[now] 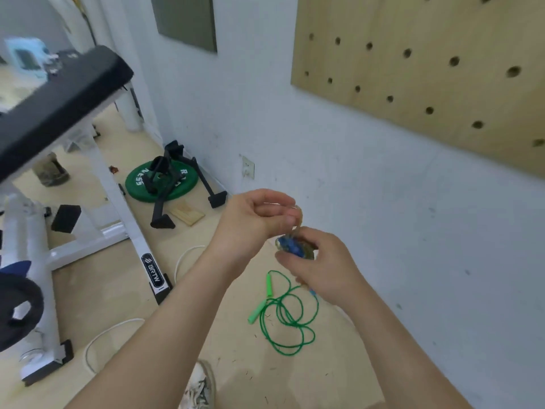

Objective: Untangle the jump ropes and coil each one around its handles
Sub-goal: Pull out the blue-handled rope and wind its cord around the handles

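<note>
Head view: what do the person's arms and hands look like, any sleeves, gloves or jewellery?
Both forearms are bare to the frame's edge, without sleeves. The left hand and right hand wear no gloves; no watch or ring shows.

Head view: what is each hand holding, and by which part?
The right hand grips the blue rope bundle around its coiled handles; the left hand pinches that rope's free strand just above it. The green rope lies unheld on the floor.
</note>
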`<state>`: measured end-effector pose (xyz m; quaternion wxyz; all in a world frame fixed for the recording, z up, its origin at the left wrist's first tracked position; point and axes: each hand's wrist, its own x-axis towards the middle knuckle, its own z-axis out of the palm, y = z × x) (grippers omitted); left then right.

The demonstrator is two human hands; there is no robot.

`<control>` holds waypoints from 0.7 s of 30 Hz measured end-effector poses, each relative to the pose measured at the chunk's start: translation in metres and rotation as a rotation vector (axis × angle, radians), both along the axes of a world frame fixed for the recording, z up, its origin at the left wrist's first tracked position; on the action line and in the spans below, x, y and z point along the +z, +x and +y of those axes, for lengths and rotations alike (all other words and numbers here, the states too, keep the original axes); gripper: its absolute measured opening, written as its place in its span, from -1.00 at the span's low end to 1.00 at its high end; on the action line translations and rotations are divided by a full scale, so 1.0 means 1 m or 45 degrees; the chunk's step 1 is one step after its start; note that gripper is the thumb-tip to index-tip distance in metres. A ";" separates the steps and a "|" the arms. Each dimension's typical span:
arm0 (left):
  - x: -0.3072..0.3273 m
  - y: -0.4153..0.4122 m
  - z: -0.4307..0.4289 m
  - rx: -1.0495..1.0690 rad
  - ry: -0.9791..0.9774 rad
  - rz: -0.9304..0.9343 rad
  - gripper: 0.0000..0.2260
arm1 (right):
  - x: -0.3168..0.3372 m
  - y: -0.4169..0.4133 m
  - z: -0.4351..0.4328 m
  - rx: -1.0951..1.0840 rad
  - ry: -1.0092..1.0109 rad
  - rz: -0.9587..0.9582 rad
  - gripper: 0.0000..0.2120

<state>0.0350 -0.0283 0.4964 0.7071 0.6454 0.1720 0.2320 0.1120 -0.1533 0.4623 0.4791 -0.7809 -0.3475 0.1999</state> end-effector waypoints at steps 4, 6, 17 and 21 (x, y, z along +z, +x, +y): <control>0.046 0.016 0.001 -0.053 0.003 -0.101 -0.88 | 0.050 0.010 -0.005 0.075 0.257 0.381 -0.83; 0.064 0.031 0.007 -0.071 0.085 -0.137 -0.88 | 0.074 0.021 0.000 0.029 0.328 0.354 -0.80; 0.188 0.149 0.090 -0.285 0.081 -0.480 -0.84 | 0.202 0.104 0.108 -0.654 0.848 0.105 -0.78; 0.260 0.164 0.100 -0.378 -0.037 -0.517 -0.74 | 0.276 0.118 0.118 -0.803 0.904 -0.064 -0.75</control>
